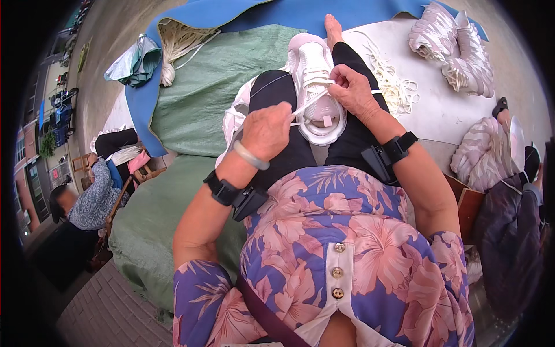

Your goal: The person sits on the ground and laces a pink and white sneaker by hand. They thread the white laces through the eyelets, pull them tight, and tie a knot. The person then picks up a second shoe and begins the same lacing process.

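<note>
A white sneaker (309, 55) with pale pink parts rests between my thighs, its toe pointing away from me and its heel nearest my body. Its upper part is threaded with white lace in several crossing rows. My left hand (267, 132) is closed beside the shoe's left side, gripping a white shoelace (303, 107) that runs taut across the tongue. On the other side, my right hand (352, 89) pinches lace near the eyelets. What lies inside the left fingers is partly hidden. More white and pink shoe parts (234, 115) lie by my left thigh.
Loose white laces (399, 87) lie on the white sheet to the right. A lace bundle (179, 43) sits at the upper left by a crumpled bag (134, 61). Strapped white bundles (445, 40) stand far right. Green sheeting (196, 98) covers the left. Other people sit at both sides.
</note>
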